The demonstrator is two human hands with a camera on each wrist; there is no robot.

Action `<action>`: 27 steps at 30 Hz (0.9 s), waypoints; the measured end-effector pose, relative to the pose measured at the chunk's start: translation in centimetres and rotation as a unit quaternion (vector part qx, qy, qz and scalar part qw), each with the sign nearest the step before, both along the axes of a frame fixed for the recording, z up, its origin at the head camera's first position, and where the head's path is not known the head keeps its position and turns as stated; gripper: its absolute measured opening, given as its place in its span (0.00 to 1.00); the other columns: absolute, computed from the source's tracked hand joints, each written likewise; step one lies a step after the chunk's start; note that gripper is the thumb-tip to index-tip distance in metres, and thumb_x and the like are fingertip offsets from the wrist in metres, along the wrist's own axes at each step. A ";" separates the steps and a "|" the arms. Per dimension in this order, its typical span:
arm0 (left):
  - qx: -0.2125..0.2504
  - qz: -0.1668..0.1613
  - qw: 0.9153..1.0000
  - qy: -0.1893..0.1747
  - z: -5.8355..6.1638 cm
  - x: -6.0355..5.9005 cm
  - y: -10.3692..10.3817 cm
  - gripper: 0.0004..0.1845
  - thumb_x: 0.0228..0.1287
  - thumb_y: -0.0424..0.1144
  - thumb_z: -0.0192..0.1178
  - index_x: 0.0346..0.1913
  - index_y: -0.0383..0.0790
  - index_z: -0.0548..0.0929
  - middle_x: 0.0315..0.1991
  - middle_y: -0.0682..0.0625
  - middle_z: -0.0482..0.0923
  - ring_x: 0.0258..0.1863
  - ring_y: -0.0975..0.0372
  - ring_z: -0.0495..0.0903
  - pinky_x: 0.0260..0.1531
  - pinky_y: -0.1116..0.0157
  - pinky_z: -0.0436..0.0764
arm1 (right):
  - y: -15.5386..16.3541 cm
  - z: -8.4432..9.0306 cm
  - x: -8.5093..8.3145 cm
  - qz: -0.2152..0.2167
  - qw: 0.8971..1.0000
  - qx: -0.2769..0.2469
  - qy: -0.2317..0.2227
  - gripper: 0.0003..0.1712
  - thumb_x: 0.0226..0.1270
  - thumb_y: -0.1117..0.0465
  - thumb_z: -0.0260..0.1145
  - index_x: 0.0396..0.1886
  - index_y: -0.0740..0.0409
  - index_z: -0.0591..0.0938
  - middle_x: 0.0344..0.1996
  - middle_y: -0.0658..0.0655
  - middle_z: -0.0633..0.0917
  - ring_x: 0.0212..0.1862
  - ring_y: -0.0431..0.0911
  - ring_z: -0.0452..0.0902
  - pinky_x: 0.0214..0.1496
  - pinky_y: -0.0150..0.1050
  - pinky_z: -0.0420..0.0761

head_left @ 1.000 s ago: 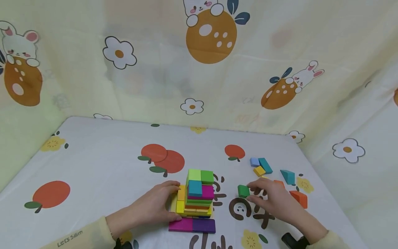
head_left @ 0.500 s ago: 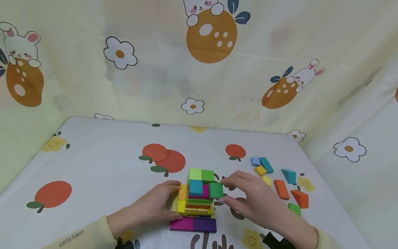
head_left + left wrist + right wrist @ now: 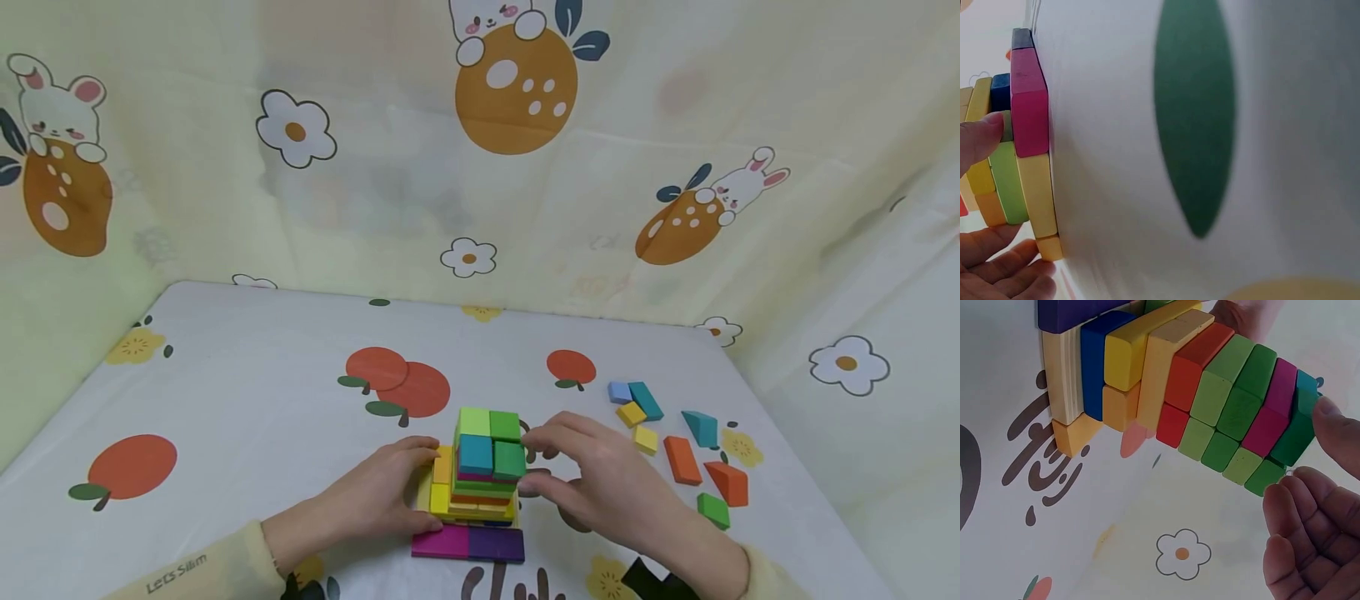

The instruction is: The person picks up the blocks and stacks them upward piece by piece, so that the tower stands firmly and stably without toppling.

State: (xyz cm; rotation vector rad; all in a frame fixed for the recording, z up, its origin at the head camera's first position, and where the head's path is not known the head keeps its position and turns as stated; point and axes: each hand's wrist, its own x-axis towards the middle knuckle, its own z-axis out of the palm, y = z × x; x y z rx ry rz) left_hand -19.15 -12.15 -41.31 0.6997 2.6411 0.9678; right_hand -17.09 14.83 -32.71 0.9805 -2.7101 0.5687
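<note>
A stepped tower of coloured blocks (image 3: 482,490) stands near the front middle of the table, on a base layer with magenta (image 3: 1030,103) and purple blocks. My left hand (image 3: 386,487) holds the tower's left side, thumb at the front and fingers behind, at its lower layers. On the upper front, a dark green block (image 3: 509,460) sits right beside a teal block (image 3: 476,454), above a magenta layer. My right hand (image 3: 600,467) pinches this green block's right side between thumb (image 3: 1338,428) and forefinger; the other fingers are loosely curled. Light green blocks (image 3: 474,422) top the back.
Loose blocks lie right of the tower: blue (image 3: 619,392), teal (image 3: 646,401), yellow (image 3: 645,439), a teal wedge (image 3: 701,427), orange pieces (image 3: 682,460) and a green block (image 3: 713,510). A patterned curtain (image 3: 375,200) hangs behind the white printed tablecloth (image 3: 247,375).
My right hand has carried the dark green block leftward from over the table to the tower, where it now sits beside the teal block. My left hand has stayed at the tower.
</note>
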 end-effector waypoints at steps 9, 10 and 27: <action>-0.005 0.001 1.000 0.000 0.0 0.0 0.1 0.41 0.51 0.48 0.79 0.65 0.30 0.78 0.69 0.39 0.74 0.69 0.44 0.72 0.69 0.43 0.73 | 0.0 -0.2 -0.1 -0.004 1.000 0.002 0.008 0.18 0.56 0.53 0.80 0.45 0.49 0.88 0.38 0.41 0.85 0.40 0.35 0.80 0.40 0.28 0.85; -0.006 0.002 1.000 0.000 0.0 0.0 0.1 0.41 0.51 0.48 0.79 0.65 0.31 0.78 0.69 0.39 0.74 0.69 0.44 0.72 0.69 0.43 0.73 | 0.0 -0.3 -0.1 -0.004 1.000 0.002 0.009 0.18 0.56 0.52 0.80 0.45 0.49 0.88 0.37 0.41 0.85 0.40 0.35 0.80 0.40 0.28 0.85; -0.007 0.001 1.000 -0.001 0.0 0.0 0.0 0.40 0.51 0.48 0.79 0.65 0.31 0.78 0.69 0.40 0.74 0.69 0.45 0.73 0.69 0.43 0.74 | -0.2 -0.3 -0.3 -0.006 1.000 0.007 -0.001 0.16 0.57 0.56 0.80 0.45 0.50 0.88 0.37 0.42 0.86 0.40 0.35 0.81 0.41 0.28 0.86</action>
